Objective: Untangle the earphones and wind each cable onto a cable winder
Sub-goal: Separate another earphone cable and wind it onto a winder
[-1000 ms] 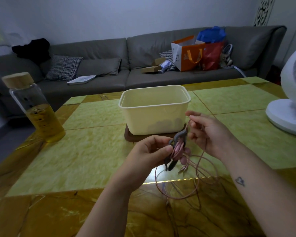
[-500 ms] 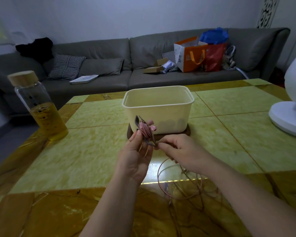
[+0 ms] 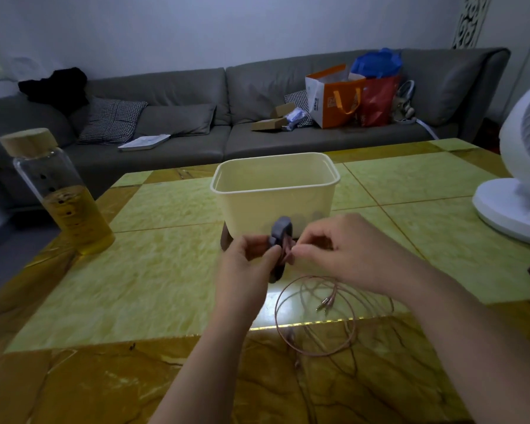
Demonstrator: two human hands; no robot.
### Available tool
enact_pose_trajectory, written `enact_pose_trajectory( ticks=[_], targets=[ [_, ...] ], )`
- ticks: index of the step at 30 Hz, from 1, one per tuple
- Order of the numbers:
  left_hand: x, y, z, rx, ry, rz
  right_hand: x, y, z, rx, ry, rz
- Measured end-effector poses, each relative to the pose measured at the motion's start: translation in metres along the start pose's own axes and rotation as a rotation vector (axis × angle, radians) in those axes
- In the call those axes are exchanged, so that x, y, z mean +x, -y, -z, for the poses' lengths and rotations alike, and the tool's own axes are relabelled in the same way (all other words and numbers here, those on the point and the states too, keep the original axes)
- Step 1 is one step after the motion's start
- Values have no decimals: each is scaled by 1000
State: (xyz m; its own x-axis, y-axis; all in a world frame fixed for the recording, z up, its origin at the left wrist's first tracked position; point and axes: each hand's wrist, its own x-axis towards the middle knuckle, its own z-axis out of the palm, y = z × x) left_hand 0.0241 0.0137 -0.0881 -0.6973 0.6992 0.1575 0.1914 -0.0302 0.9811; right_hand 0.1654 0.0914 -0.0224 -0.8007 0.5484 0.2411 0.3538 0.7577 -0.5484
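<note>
My left hand grips a grey cable winder just in front of the cream tub, above the table. Pink cable is wound round the winder's middle. My right hand pinches the pink earphone cable right beside the winder. The rest of that cable hangs down and lies in loose loops on the yellow table, with its metal plug ends showing inside the loops.
A cream plastic tub stands on a dark wooden base mid-table. A glass bottle of yellow liquid is at the left, a white fan at the right edge. A grey sofa with bags lies beyond the table.
My left hand has turned the winder over and shifted right, in front of the tub. My right hand rose from the table to the winder, drawing cable up with it.
</note>
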Motion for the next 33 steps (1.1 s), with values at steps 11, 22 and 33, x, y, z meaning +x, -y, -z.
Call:
enact_pose_trajectory(
  ticks=[11, 22, 33],
  targets=[
    [-14, -12, -4, -94, 386, -62, 5, -40, 14, 467, -245, -191],
    [-11, -15, 0, -544, 368, 92, 15, -31, -57, 1183, 16, -393],
    [7, -5, 11, -880, -10, 311, 10, -13, -55, 134, -4, -14]
  ],
)
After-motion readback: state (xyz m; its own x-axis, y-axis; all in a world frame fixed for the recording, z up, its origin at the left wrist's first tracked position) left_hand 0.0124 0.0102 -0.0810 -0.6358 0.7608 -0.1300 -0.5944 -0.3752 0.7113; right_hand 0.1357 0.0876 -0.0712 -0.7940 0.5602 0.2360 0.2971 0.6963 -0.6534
